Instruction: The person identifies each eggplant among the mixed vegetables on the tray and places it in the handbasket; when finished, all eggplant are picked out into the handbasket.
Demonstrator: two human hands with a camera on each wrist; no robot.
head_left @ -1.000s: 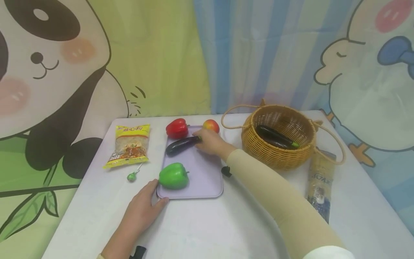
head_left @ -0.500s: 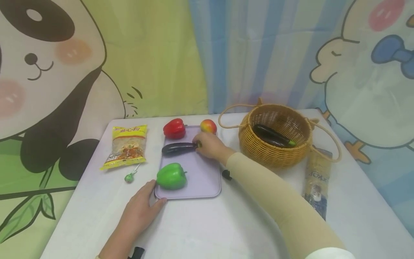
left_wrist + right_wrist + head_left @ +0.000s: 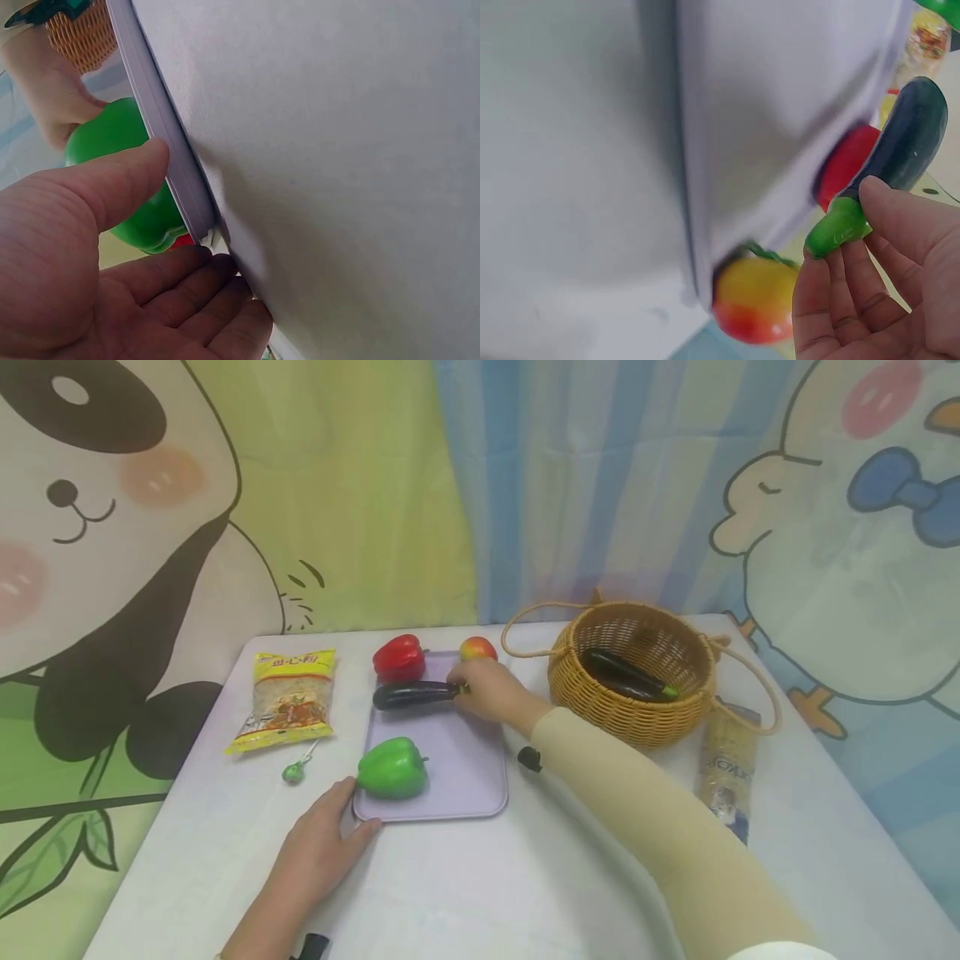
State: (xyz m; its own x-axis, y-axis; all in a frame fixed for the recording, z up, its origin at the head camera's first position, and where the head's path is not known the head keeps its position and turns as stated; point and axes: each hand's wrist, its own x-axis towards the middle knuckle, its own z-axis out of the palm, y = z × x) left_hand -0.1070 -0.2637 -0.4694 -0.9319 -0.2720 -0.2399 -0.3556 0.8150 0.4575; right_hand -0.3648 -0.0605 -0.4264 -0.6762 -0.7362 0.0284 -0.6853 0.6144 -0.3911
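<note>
My right hand (image 3: 491, 691) pinches a dark purple eggplant (image 3: 414, 695) by its green stem end, thumb on one side and fingers on the other in the right wrist view. The eggplant lies crosswise over the far half of a pale lilac tray (image 3: 461, 806), just in front of a red bell pepper (image 3: 399, 658). At the tray's near left corner, my left hand (image 3: 318, 843) rests with thumb and fingers extended. In the left wrist view its thumb touches the tray rim (image 3: 161, 127), beside a green bell pepper (image 3: 392, 768).
A red-yellow fruit (image 3: 477, 648) sits at the tray's far right corner. To the right stands a wicker basket (image 3: 637, 714) with another eggplant (image 3: 626, 674) inside. A clear printed packet (image 3: 727, 768) lies beyond it. On the left are a yellow food bag (image 3: 288, 702) and a green lollipop (image 3: 293, 772).
The eggplant has turned from a slant to nearly level across the tray, its right hand still gripping the stem end. My left hand stays at the tray corner. The head view has shifted slightly.
</note>
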